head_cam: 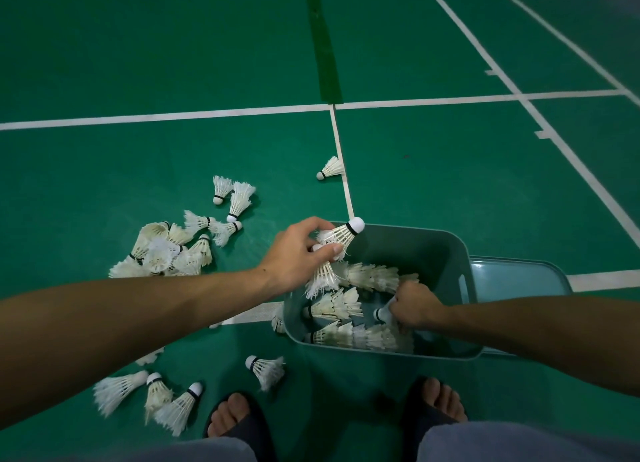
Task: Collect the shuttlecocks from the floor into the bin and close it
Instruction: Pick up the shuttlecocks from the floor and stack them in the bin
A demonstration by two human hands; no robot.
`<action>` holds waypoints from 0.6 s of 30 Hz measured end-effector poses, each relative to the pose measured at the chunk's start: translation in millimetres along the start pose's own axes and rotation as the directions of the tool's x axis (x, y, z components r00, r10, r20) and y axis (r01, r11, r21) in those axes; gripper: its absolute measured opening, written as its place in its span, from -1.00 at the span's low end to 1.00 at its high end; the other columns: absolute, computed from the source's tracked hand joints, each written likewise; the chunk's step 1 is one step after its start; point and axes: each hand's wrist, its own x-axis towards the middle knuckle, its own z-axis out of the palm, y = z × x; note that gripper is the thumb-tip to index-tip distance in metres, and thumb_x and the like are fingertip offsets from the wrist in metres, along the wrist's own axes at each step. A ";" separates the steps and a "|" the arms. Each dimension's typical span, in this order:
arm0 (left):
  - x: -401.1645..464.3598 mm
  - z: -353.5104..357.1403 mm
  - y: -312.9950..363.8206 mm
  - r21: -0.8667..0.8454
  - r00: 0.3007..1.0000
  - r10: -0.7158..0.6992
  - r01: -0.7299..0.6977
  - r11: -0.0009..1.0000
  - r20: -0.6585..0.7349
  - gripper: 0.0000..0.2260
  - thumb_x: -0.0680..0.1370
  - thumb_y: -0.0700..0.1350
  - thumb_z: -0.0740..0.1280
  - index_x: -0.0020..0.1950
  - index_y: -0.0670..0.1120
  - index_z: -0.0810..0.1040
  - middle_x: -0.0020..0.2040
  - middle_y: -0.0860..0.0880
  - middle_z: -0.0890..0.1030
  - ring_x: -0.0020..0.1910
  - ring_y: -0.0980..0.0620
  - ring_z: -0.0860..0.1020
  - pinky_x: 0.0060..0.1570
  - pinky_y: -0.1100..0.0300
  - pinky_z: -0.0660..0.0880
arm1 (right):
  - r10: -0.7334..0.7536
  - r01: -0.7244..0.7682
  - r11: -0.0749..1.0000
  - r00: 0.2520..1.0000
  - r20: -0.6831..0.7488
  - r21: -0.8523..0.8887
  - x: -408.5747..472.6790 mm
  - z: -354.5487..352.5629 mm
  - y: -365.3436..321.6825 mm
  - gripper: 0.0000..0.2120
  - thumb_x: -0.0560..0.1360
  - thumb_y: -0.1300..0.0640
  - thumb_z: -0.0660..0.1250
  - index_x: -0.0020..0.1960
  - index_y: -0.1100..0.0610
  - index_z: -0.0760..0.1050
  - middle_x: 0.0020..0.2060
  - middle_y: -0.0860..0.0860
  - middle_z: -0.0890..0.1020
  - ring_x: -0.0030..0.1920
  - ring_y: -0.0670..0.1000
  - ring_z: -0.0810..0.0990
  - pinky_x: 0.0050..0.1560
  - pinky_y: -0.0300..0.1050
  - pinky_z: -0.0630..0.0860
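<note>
Shuttlecocks [349, 309] lie in rows inside the teal bin [415, 243], which stands on the green court floor [138, 63]. Over the bin's left rim the left hand [299, 253] pinches two shuttlecocks [341, 234] by their feathers, one cork pointing up and right. Down inside the bin the right hand [414, 309] curls round another shuttlecock [382, 313]. Left of the bin a heap of loose shuttlecocks [166, 250] sits on the floor, with more [152, 397] near the person's sandalled feet [235, 420]. Just right of the bin, touching it, lies the lid [519, 278]
</note>
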 end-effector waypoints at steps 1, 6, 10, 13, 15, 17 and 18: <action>-0.5 -0.1 -0.4 0.002 1.000 0.000 0.000 1.000 0.007 -0.67 0.62 -0.03 0.46 0.36 -0.02 0.53 -0.25 0.04 0.72 -0.50 0.18 0.52 -0.50 0.29 0.40 | -0.011 0.011 1.000 1.000 -0.011 0.009 1.2 0.2 0.9 -0.78 0.47 0.20 0.29 -0.35 0.15 0.45 -0.40 0.03 0.54 -0.21 0.13 0.65 -0.28 -0.14 0.53; -0.8 0.3 -2.1 -0.002 1.000 -0.010 0.010 1.000 0.021 -0.65 0.62 -0.04 0.46 0.39 0.00 0.51 -0.19 0.01 0.75 -0.48 0.16 0.55 -0.50 0.27 0.43 | -0.125 0.123 0.992 0.986 -0.109 -0.021 3.7 2.0 -0.5 -0.78 0.63 0.10 0.23 -0.20 -0.01 0.44 -0.22 -0.01 0.60 -0.22 -0.02 0.60 -0.15 -0.06 0.59; -0.5 0.2 -3.5 0.006 1.000 -0.004 0.004 1.000 0.023 -0.65 0.62 -0.03 0.46 0.39 0.01 0.51 -0.16 -0.02 0.77 -0.47 0.12 0.54 -0.49 0.24 0.43 | -0.193 0.195 0.981 0.971 -0.143 -0.001 11.8 13.4 -7.1 -0.75 0.67 0.06 0.23 -0.20 -0.07 0.44 -0.25 -0.09 0.61 -0.24 -0.07 0.62 -0.17 -0.07 0.63; -0.2 -0.4 -5.8 0.014 1.000 -0.006 0.005 1.000 0.028 -0.66 0.62 -0.02 0.46 0.37 0.03 0.51 -0.18 -0.02 0.76 -0.46 0.08 0.52 -0.49 0.23 0.42 | -0.198 0.202 0.979 0.976 -0.095 0.026 19.6 18.8 -11.2 -0.70 0.65 0.12 0.25 -0.26 -0.06 0.43 -0.28 -0.09 0.58 -0.26 -0.08 0.60 -0.34 -0.20 0.45; -0.3 -0.4 -7.7 0.011 1.000 -0.009 0.008 1.000 0.029 -0.67 0.61 -0.02 0.46 0.36 0.03 0.52 -0.20 -0.02 0.76 -0.48 0.10 0.50 -0.49 0.25 0.40 | -0.162 0.166 0.984 0.985 -0.060 0.064 24.5 21.7 -12.6 -0.69 0.63 0.16 0.28 -0.27 -0.03 0.44 -0.30 -0.06 0.57 -0.24 -0.01 0.60 -0.40 -0.21 0.40; -0.9 -0.6 -9.3 0.007 0.999 -0.012 0.012 1.000 0.030 -0.67 0.61 -0.02 0.47 0.35 0.03 0.53 -0.22 0.00 0.76 -0.48 0.11 0.51 -0.49 0.26 0.40 | -0.109 0.111 0.981 0.994 -0.024 0.162 30.5 26.5 -11.6 -0.74 0.63 0.21 0.33 -0.22 -0.02 0.49 -0.26 0.00 0.60 -0.24 0.00 0.61 -0.41 -0.25 0.45; -1.4 -0.7 -10.2 0.010 0.999 -0.014 0.013 1.000 0.031 -0.67 0.61 -0.02 0.47 0.35 0.03 0.53 -0.23 0.02 0.75 -0.47 0.11 0.52 -0.49 0.26 0.41 | -0.084 0.082 0.973 0.996 0.001 0.215 32.2 28.4 -12.1 -0.78 0.62 0.22 0.36 -0.17 0.01 0.52 -0.23 0.02 0.61 -0.25 -0.01 0.60 -0.38 -0.26 0.48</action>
